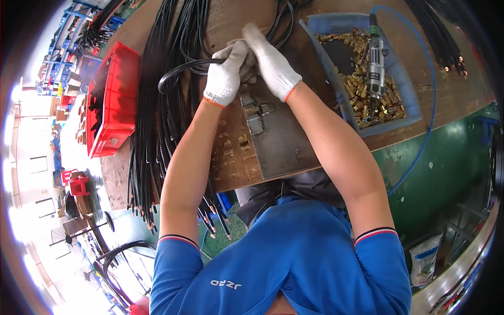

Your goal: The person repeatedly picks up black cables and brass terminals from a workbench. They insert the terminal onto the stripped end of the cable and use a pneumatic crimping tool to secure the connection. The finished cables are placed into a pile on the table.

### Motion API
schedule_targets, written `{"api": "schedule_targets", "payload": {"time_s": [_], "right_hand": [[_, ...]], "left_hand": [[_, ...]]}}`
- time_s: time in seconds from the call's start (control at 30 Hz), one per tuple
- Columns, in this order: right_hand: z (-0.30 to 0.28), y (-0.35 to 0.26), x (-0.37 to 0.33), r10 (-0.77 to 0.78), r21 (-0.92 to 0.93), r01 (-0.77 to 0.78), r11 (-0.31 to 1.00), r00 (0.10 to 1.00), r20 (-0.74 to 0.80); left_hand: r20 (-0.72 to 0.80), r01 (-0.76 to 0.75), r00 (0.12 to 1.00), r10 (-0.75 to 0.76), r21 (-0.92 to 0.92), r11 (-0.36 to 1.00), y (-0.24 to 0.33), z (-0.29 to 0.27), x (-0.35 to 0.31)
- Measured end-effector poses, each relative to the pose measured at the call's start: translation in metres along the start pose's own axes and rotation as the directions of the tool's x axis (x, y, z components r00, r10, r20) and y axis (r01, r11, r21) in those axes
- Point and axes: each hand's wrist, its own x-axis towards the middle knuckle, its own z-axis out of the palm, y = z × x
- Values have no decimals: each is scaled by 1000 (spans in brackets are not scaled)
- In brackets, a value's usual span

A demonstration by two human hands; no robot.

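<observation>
As two hands [269, 63] meet, the left [224, 76] holds one black cable [185, 66].

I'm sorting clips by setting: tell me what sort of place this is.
Probably a cable-assembly workshop: bundled long black cables with bare coppery ends hang over the edge of the brown worktable, and a blue plastic bin holds many small brass-coloured metal fittings.

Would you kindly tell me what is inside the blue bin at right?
The blue bin holds many brass-coloured fittings, with a silver-grey tool over them; whatever lies beneath the tool and the upper fittings is covered.
</observation>
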Motion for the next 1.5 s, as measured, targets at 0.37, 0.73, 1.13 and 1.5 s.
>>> {"api": "schedule_targets", "payload": {"time_s": [0.37, 0.73, 1.13, 1.5], "right_hand": [[8, 48, 15, -407, -110, 392, 913, 875, -262], [5, 32, -5, -291, -332, 149, 931, 854, -431], [65, 28, -163, -621, -669, 522, 529, 775, 113], [25, 3, -131, -461, -537, 363, 762, 885, -57]], "left_hand": [[-117, -227, 938, 325, 501, 835, -30, 18, 0], [-458, -231, 771, 443, 446, 865, -44, 18, -24], [-79, 10, 985, -156, -864, 503, 2, 94, -151], [-206, 41, 939, -275, -728, 685, 2, 102, -169]]}}
